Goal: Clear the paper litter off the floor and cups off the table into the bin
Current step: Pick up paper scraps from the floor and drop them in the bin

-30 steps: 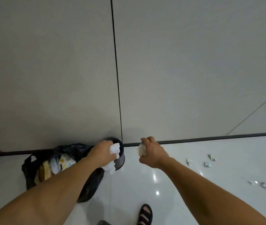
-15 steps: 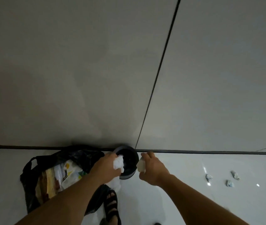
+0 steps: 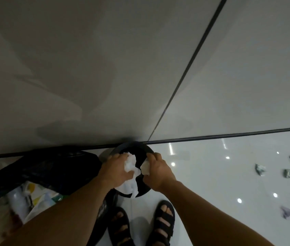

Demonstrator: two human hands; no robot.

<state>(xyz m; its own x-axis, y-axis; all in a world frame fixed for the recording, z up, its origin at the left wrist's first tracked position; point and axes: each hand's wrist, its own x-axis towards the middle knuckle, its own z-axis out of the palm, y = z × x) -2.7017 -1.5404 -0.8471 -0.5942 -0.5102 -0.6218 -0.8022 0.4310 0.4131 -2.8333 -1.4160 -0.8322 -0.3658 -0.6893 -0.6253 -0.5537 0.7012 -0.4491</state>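
White paper wads (image 3: 131,164) gripped by left hand (image 3: 116,168), right hand (image 3: 156,172), over bin (image 3: 140,148).

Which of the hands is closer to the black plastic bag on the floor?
Left. The left hand, gripping white paper over the bin, is just right of the black plastic bag. The right hand holds a second paper wad at the bin's right side, farther off.
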